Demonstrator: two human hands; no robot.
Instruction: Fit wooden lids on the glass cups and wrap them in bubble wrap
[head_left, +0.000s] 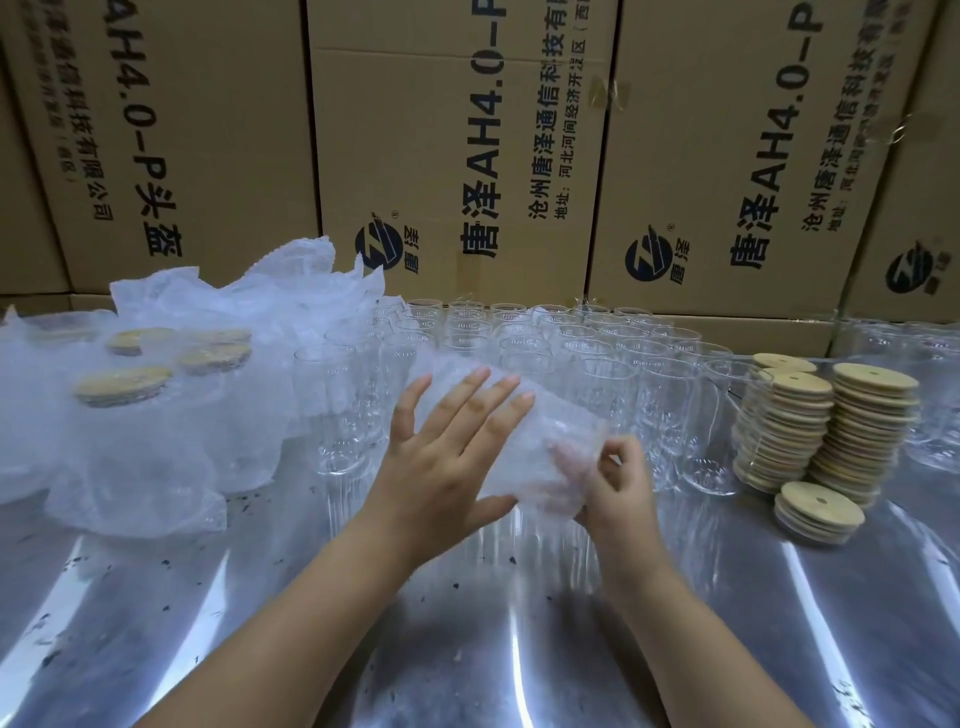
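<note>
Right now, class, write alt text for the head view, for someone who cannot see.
The left hand lies flat on a bubble wrap bundle; the right hand pinches its edge. Glass cups stand behind, stacked wooden lids right, wrapped cups left.

"唐泽AH4.0-P" on cardboard boxes

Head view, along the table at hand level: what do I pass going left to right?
From the left: wrapped lidded cups → left hand, flat on the wrap → bubble wrap bundle → right hand, pinching it → stacks of wooden lids.
</note>
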